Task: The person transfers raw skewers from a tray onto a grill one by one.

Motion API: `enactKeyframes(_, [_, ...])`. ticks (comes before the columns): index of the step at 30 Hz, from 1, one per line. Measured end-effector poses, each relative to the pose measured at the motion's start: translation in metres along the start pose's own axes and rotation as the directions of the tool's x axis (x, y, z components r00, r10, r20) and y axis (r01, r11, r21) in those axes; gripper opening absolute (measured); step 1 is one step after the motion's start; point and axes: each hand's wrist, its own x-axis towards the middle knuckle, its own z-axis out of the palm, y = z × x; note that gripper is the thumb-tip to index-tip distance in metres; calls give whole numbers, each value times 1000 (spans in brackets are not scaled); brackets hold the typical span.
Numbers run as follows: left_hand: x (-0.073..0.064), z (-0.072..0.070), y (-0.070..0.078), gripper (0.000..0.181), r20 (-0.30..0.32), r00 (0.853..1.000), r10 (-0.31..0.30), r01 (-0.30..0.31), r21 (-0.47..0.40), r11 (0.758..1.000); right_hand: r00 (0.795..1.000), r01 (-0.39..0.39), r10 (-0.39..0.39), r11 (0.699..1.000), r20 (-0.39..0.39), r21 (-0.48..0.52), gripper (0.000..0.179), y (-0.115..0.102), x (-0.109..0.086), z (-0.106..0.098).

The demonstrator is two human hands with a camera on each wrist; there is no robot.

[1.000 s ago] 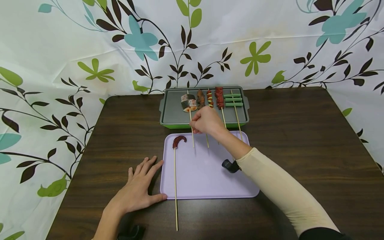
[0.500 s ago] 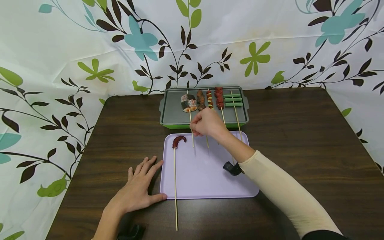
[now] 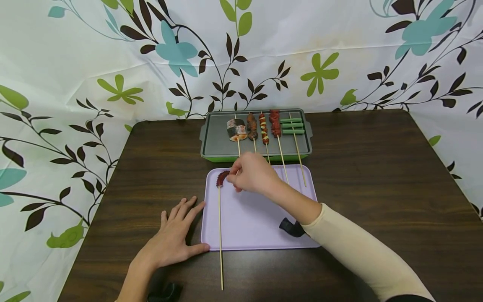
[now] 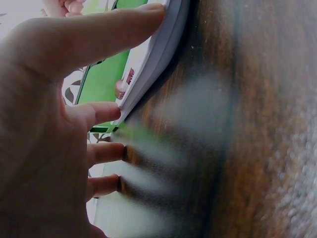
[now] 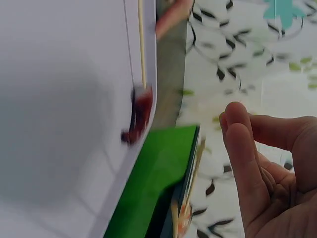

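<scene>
My left hand [image 3: 171, 241] rests with spread fingers at the left edge of the lilac tray [image 3: 256, 228], its thumb at the tray's front left corner. A dark red tentacle skewer [image 3: 220, 218] lies lengthwise on the tray, its stick reaching past the front edge. Over the tray's back left part hovers my right hand [image 3: 250, 173], its fingertips beside the tentacle's curled end. In the right wrist view its loosely curled fingers [image 5: 240, 148] hold nothing, and the tentacle [image 5: 141, 111] lies apart from them.
Behind the tray stands a green toy grill [image 3: 219, 159] with a grey top. Across it lie a fish skewer [image 3: 237, 129], a brown meat skewer [image 3: 252, 126], a red-and-yellow skewer [image 3: 263, 128], a red meat skewer [image 3: 275, 123] and a green vegetable skewer [image 3: 292, 126]. Patterned cloth [image 3: 264, 37] hangs behind.
My right hand has come away from the fish skewer's stick and moved toward me and left, to the tentacle. The fish skewer stays on the grill. My left hand has not moved.
</scene>
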Motion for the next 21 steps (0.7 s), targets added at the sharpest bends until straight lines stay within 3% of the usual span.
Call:
enactKeyframes(4, [-1, 0, 0, 104, -8, 1000, 8, -8, -4, 1000, 993, 105, -103, 993, 53, -55, 12, -8, -16, 18])
enactKeyframes(8, [-1, 0, 0, 104, -16, 1000, 16, -16, -2, 1000, 983, 157, -149, 985, 109, -71, 13, -12, -30, 35])
enactKeyframes(13, [-1, 0, 0, 103, -15, 1000, 10, -11, -6, 1000, 979, 157, -139, 981, 151, -116, 16, -10, -41, 58])
enactKeyframes(21, [-1, 0, 0, 103, -14, 1000, 13, -13, -4, 1000, 984, 127, -109, 983, 141, -132, 24, 4, -42, 84])
